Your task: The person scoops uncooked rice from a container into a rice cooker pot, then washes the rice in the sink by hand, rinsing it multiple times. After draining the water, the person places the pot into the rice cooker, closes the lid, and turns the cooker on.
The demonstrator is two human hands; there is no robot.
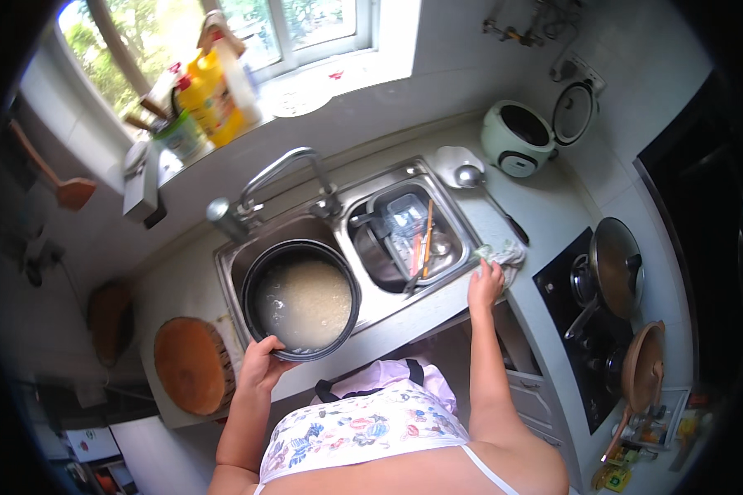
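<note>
My left hand (265, 364) grips the near rim of a dark rice cooker inner pot (303, 300), which holds rice in cloudy water. The pot is over the left basin of the steel double sink (371, 312), below the faucet (278, 167). My right hand (488, 281) touches a crumpled pale cloth (509, 255) on the counter by the sink's right corner. In the right basin lie a metal pan, a clear plastic container (407, 213) and several utensils.
A light green rice cooker (519, 139) stands with its lid up at the back right. A ladle (469, 176) rests on a white dish. Lidded and wooden-handled pans sit on the black gas stove (563, 272). A round wooden chopping board (189, 365) lies at the left.
</note>
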